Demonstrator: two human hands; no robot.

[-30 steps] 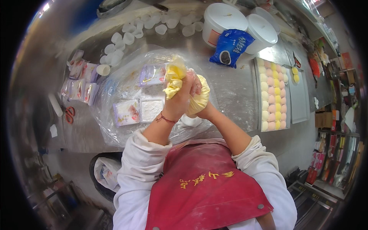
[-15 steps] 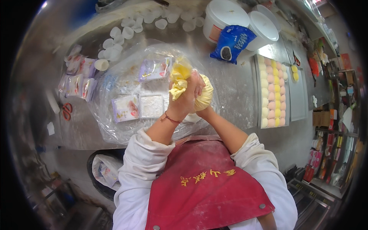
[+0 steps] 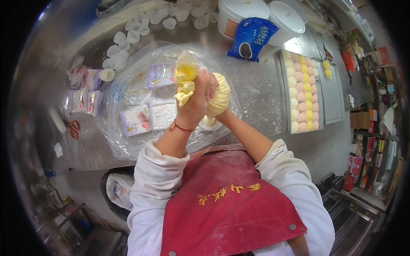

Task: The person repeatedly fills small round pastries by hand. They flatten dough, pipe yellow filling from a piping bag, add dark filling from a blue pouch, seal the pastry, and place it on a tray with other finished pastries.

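A bulging piping bag (image 3: 220, 94) of pale yellow filling is held between my hands, its crumpled tail end sticking out on the left. My left hand (image 3: 193, 101) is closed round the bag's gathered neck. Below the bag's right side my right hand (image 3: 223, 116) cups it, its fingers mostly hidden. Just under the bag, a white piece (image 3: 212, 128) with a pale yellow blob (image 3: 209, 120) on it lies on a clear plastic sheet (image 3: 121, 144). Next to my left wrist is a square tray of white powder (image 3: 163, 116). Sealed packets (image 3: 136, 120) lie on the sheet too.
White cups (image 3: 133, 36) are scattered at the back left. Red-handled scissors (image 3: 74, 129) and more packets (image 3: 85, 99) lie left. White tubs (image 3: 243, 17) and a blue bag (image 3: 253, 39) stand at the back. A tray (image 3: 294, 130) of coloured round balls sits right.
The view has shifted slightly. Both hands still hold the piping bag, and the yellow blob on the white piece below it now shows.
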